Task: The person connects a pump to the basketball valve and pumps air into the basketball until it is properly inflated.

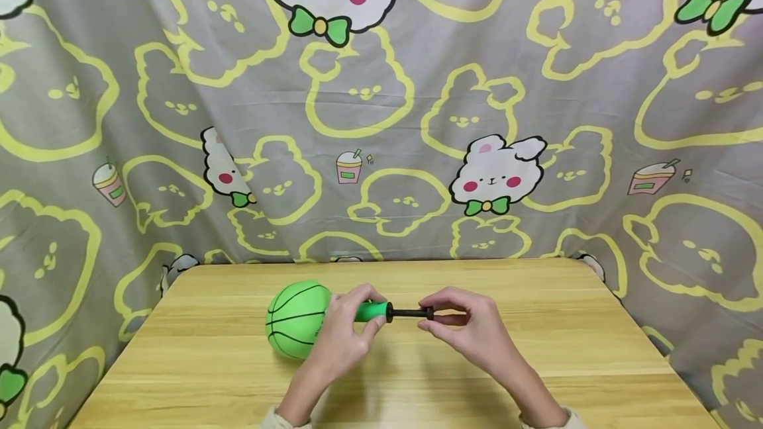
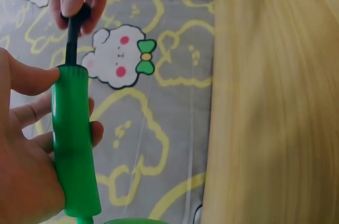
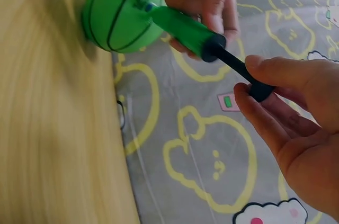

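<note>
A green ball [image 1: 295, 323] with black basketball lines sits on the left part of the table. Joined to it is a small hand pump with a green barrel [image 3: 183, 30], its nozzle end at the ball's surface in the right wrist view. My left hand [image 1: 342, 336] grips the barrel, with fingers and thumb round it. The pump's black rod [image 1: 410, 313] is drawn out to the right. At the rod's end, my right hand [image 1: 473, 330] pinches the black handle [image 3: 261, 90] between thumb and fingers.
The wood-grain table [image 1: 208, 376] lies under both hands. Behind it and at both sides hangs a grey curtain [image 1: 381, 144] printed with yellow outlines and white cartoon animals.
</note>
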Available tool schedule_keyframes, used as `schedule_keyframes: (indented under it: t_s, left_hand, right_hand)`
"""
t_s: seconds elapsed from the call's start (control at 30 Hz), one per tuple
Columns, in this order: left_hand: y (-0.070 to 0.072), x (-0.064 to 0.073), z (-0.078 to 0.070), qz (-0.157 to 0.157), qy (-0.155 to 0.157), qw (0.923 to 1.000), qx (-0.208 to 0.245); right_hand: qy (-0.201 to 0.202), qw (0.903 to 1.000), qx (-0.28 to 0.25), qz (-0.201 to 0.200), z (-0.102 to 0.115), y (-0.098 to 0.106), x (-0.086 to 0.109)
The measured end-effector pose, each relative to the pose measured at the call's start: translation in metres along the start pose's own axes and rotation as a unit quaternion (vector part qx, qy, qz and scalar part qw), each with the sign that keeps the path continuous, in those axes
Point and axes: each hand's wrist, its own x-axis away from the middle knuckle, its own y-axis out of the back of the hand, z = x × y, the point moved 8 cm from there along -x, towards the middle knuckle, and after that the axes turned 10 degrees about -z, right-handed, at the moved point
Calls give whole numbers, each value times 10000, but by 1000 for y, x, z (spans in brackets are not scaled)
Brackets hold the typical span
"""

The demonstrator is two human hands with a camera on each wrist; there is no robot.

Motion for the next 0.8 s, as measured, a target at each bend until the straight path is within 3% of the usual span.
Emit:
schedule_keyframes:
  t_s: [0.37,0.57,0.8]
  left_hand:
    - [13,-3,7,-202,59,9997,-122]
    - [13,-4,7,-207,20,9997,-112]
    - [11,-4,2,-319,-140,9993,-101]
  right_hand:
    - [163,9997,56,154,10,30,-4]
    - [96,9993,-141,331,9,34,-6]
    - [189,9998,-4,51,9,36,-4]
